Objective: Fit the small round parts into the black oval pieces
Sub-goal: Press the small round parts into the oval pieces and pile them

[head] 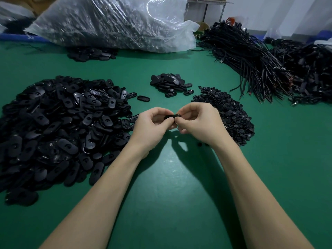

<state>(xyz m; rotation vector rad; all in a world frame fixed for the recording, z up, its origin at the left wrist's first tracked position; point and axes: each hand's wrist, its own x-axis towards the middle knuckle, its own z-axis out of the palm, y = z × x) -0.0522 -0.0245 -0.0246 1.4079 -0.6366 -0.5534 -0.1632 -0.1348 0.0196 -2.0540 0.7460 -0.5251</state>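
Over green table point(161, 177), both hands pinch oval piece point(172, 115).

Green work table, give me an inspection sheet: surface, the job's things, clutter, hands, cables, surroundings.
Surface: green table mat, bare in front of the person.
Job's things: large heap of black oval plastic pieces at left; pile of small round black parts at right; smaller pile of black oval pieces beyond the hands; one black oval piece held between both hands.
Clutter: a lone oval ring and a few stray round parts on the mat.
Hands: left hand and right hand both pinch the held piece above the mat.
Cables: bundles of black cords far right.
Surroundings: big clear plastic bag of parts at the back; more oval pieces beneath its edge.
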